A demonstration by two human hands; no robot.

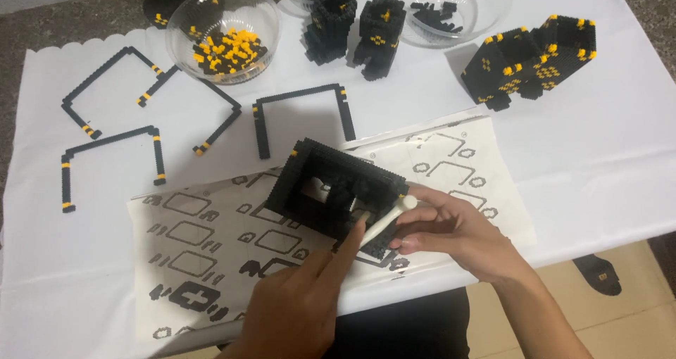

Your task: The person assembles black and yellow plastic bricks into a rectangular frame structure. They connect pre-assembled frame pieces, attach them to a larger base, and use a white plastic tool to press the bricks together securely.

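A hollow black structure of small building blocks (331, 183) stands on a printed instruction sheet (211, 260) in the middle of the table. My left hand (299, 303) points with its forefinger at the structure's near wall and holds nothing. My right hand (454, 232) holds a white stick-shaped tool (386, 222) against the structure's near right corner. The fingers of that hand also rest beside the block wall.
Several thin black frames with yellow ends (113, 144) lie at the left on the white tablecloth (598, 162). A clear bowl of yellow and black blocks (225, 32) stands at the back. Built black-and-yellow pieces (528, 60) sit at the back right, two more (355, 28) at back centre.
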